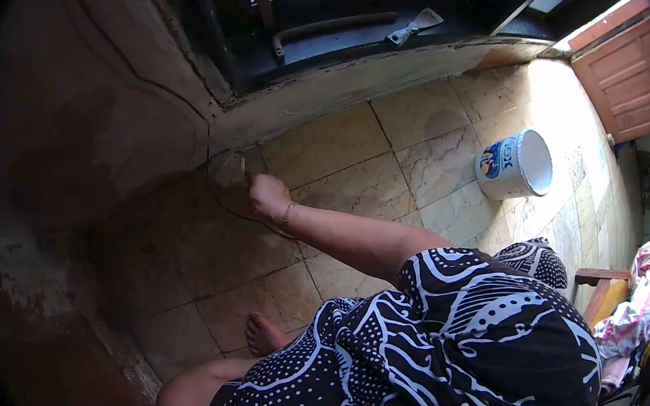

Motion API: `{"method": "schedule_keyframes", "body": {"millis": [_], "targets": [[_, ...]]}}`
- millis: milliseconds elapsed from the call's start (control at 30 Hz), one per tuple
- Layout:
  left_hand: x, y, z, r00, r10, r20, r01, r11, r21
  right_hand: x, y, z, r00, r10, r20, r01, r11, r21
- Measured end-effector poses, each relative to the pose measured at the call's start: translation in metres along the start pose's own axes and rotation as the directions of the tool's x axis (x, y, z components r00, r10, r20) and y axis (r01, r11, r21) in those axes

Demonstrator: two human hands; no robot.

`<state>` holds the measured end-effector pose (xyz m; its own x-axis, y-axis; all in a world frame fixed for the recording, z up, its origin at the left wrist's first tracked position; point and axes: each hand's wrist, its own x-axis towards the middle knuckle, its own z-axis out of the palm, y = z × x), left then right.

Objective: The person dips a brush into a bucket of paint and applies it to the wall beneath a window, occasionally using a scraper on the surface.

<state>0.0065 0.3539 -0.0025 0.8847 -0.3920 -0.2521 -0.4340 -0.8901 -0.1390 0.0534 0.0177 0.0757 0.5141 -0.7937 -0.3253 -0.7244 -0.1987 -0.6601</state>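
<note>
My right hand (pixel 269 196), a bracelet at its wrist, reaches out to the foot of the wall. Its fingers are closed round the handle end of a scraper (pixel 230 170), whose pale, wide blade points to the corner where floor and wall meet. A thin dark cable (pixel 207 128) runs down the wall and passes by the blade and under my wrist. The scraper's handle is mostly hidden in my fist. My left hand is out of the frame.
A white bucket (pixel 495 170) lies or tilts on the tiled floor (pixel 343 153) to the right. Another scraper (pixel 415 26) and a bent bar (pixel 333 26) are at the dark window sill. A wooden door (pixel 635 75) and a draped cloth (pixel 637 300) are at the right.
</note>
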Motion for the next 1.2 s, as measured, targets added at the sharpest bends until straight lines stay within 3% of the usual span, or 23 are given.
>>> {"method": "schedule_keyframes", "body": {"millis": [100,167,267,367,433,467,500,567,633,700,733,767,833,933,967,1000,1033,1100,1133,1200], "targets": [[0.000,-0.025,-0.007,0.996,-0.078,0.042,0.080,0.995,-0.054,-0.003,0.013,-0.038,1.000,-0.005,0.026,0.008,0.993,-0.120],[-0.003,-0.045,-0.012,0.987,-0.141,0.076,0.147,0.986,-0.080,-0.015,0.020,-0.076,0.996,0.084,-0.004,-0.084,0.992,-0.098],[-0.009,-0.065,-0.019,0.970,-0.200,0.139,0.215,0.972,-0.098,-0.021,0.046,-0.092,0.997,0.065,-0.049,-0.069,0.993,-0.100],[-0.012,-0.059,-0.021,0.955,-0.215,0.205,0.245,0.960,-0.134,-0.006,0.055,-0.071,0.998,-0.021,-0.055,0.009,0.976,-0.218],[-0.010,-0.041,-0.023,0.941,-0.199,0.273,0.251,0.953,-0.171,0.016,0.075,-0.034,0.977,-0.199,0.080,0.214,0.916,-0.339],[-0.007,-0.030,-0.025,0.929,-0.184,0.320,0.256,0.946,-0.200,0.026,0.073,-0.011,0.998,-0.036,0.049,0.042,0.991,-0.125],[-0.003,-0.020,-0.029,0.915,-0.170,0.366,0.265,0.938,-0.226,0.035,0.076,0.010,0.997,-0.036,0.063,0.044,0.991,-0.125],[0.003,-0.003,-0.035,0.880,-0.145,0.453,0.286,0.922,-0.260,0.049,0.085,0.050,0.970,-0.229,0.075,0.229,0.973,0.017],[0.009,0.007,-0.039,0.850,-0.129,0.512,0.306,0.910,-0.279,0.058,0.061,0.074,0.870,-0.474,0.137,0.493,0.845,-0.207],[0.012,0.011,-0.041,0.827,-0.143,0.544,0.339,0.899,-0.277,0.038,0.003,0.081,0.788,-0.562,-0.250,0.597,0.797,0.093],[0.013,0.012,-0.038,0.826,-0.150,0.544,0.344,0.898,-0.275,0.029,-0.041,0.059,0.916,-0.401,0.031,0.399,0.916,0.045],[0.013,0.013,-0.032,0.798,-0.201,0.568,0.432,0.847,-0.308,0.028,-0.074,0.045,0.941,-0.172,0.293,0.200,0.978,-0.066],[0.015,0.014,-0.026,0.765,-0.247,0.595,0.517,0.786,-0.339,0.046,-0.077,0.089,0.915,-0.389,0.106,0.362,0.909,0.207],[0.009,0.007,-0.005,0.754,-0.176,0.633,0.437,0.854,-0.283,0.064,-0.111,0.133,0.868,-0.435,0.241,0.445,0.896,0.014],[-0.002,0.004,0.022,0.906,-0.211,0.366,0.318,0.911,-0.263,0.070,-0.120,0.147,0.848,-0.438,0.299,0.483,0.871,-0.091],[-0.006,0.002,0.037,0.978,-0.199,0.065,0.208,0.957,-0.201,0.078,-0.126,0.165,0.817,-0.449,0.361,0.541,0.814,-0.212],[-0.001,0.004,0.031,0.978,-0.199,0.061,0.207,0.957,-0.201,0.090,-0.125,0.186,0.777,-0.466,0.423,0.615,0.705,-0.353],[0.009,0.010,-0.003,0.830,-0.289,0.476,0.494,0.777,-0.390,0.119,-0.110,0.237,0.672,-0.474,0.569,0.734,0.331,-0.592],[0.011,0.012,-0.022,0.831,-0.287,0.477,0.493,0.778,-0.390,0.109,-0.121,0.204,0.724,-0.477,0.499,0.689,0.538,-0.486],[0.011,0.013,-0.052,0.826,-0.091,0.555,0.293,0.912,-0.286,0.085,-0.130,0.150,0.813,-0.412,0.411,0.535,0.807,-0.251]]}}
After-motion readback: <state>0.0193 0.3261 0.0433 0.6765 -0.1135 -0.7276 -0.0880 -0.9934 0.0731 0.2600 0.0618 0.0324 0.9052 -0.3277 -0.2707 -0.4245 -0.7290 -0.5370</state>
